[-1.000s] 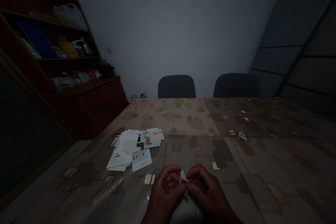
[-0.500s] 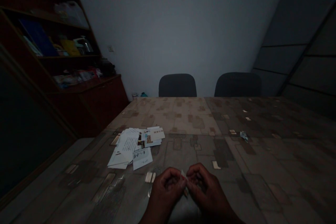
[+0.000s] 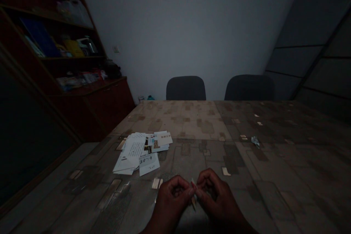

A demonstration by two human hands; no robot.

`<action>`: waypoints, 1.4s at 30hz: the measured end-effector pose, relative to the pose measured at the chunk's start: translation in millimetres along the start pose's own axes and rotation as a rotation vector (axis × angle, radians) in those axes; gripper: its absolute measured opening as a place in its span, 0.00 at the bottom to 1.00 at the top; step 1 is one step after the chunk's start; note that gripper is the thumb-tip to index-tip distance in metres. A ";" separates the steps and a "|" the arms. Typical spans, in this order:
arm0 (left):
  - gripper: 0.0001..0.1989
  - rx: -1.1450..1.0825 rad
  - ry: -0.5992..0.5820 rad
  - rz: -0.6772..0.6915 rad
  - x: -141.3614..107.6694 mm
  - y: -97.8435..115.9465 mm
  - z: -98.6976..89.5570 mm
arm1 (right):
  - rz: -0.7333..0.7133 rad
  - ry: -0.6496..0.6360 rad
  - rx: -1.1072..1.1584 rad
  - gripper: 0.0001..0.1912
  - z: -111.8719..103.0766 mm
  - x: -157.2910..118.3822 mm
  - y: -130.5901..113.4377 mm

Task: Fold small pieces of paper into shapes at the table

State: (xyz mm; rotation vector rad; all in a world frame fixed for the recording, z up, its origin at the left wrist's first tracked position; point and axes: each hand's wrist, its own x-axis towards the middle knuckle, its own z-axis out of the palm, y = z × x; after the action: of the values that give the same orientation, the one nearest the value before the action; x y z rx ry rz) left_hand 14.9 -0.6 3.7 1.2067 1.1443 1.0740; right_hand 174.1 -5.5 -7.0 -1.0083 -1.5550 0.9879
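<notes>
Both hands meet above the near edge of the table, fingertips close together. My left hand (image 3: 175, 197) is closed, thumb and index finger pinching a small whitish piece of paper (image 3: 193, 182) with a red spot on it. My right hand (image 3: 215, 195) pinches the same paper from the other side. Its pale tip pokes up between the fingers, and a narrow end shows below them; the fingers hide the middle. To the left and farther off lies a loose pile of printed cards (image 3: 134, 150), overlapping one another.
A patterned cloth covers the table (image 3: 186, 128). A small crumpled piece (image 3: 255, 142) lies on the right. Two dark chairs (image 3: 185, 88) stand at the far edge, before a pale wall. On the left is a wooden shelf unit (image 3: 82, 58) with assorted goods.
The paper between my fingers has tilted slightly, and more of its lower end shows. My hands keep nearly the same place; the view has shifted a little.
</notes>
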 end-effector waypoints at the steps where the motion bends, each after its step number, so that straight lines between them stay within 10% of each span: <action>1: 0.17 -0.010 -0.005 -0.001 0.1 1.3 0.0 | 0.015 -0.007 0.009 0.10 0.1 0.3 0.1; 42: 0.10 0.280 -0.034 0.114 1.7 1.8 -2.4 | 0.202 -0.081 -0.002 0.07 -9.3 9.0 -15.0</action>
State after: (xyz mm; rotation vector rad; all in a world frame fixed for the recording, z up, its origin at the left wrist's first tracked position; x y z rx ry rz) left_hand 12.7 1.5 5.4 1.5184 1.2410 0.9956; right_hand 179.8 -0.9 11.4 -1.1558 -1.5415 1.1789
